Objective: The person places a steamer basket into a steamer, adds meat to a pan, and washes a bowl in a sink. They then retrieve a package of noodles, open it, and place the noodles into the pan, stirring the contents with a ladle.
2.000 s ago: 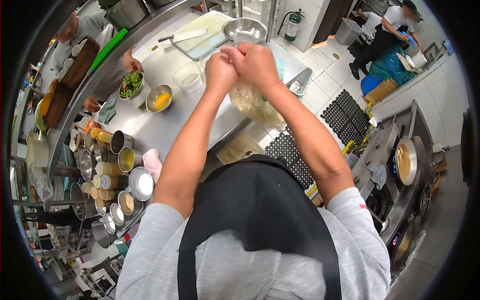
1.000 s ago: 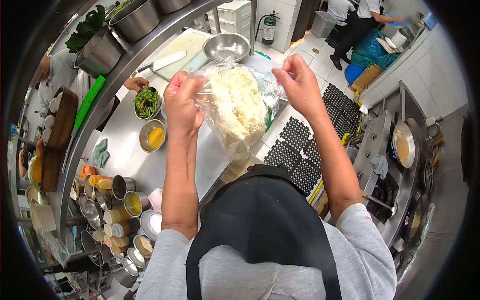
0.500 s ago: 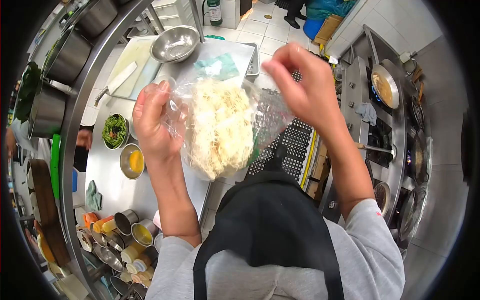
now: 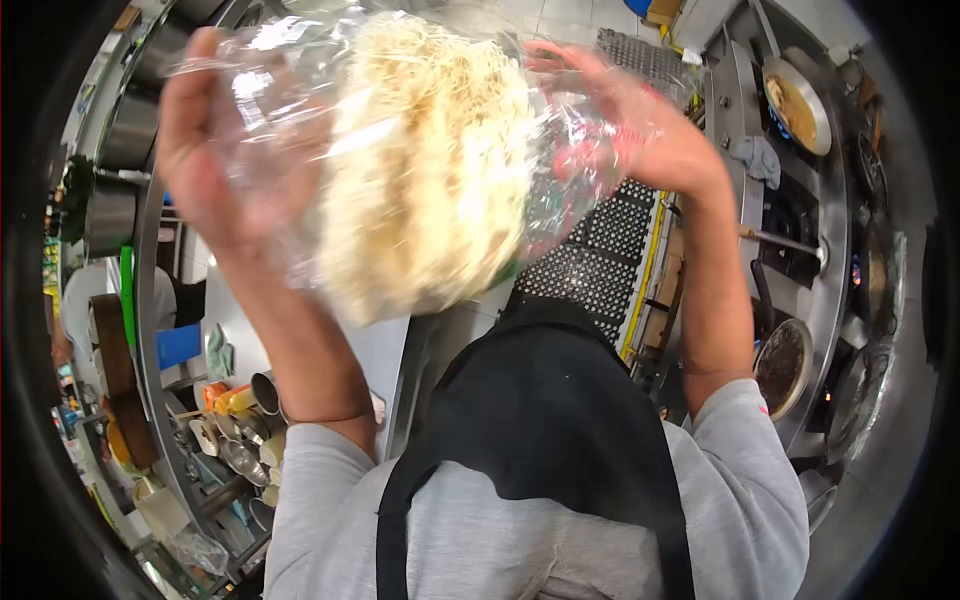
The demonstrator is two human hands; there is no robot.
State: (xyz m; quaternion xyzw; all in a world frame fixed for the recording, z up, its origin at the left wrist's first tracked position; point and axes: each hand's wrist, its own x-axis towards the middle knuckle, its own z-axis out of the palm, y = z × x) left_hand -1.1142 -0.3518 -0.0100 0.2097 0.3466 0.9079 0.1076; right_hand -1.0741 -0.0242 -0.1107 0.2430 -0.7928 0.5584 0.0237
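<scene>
My left hand (image 4: pixel 205 165) and right hand (image 4: pixel 640 125), held apart, each grip a side of the clear noodle bag (image 4: pixel 420 170), raised above my apron (image 4: pixel 545 410).

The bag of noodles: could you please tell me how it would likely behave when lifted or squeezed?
The bag is probably floppy: its thin film crumples around the left hand and right hand. The noodles hang as one loose clump, so they likely shift when tilted. The glossy film may be slippery.
</scene>
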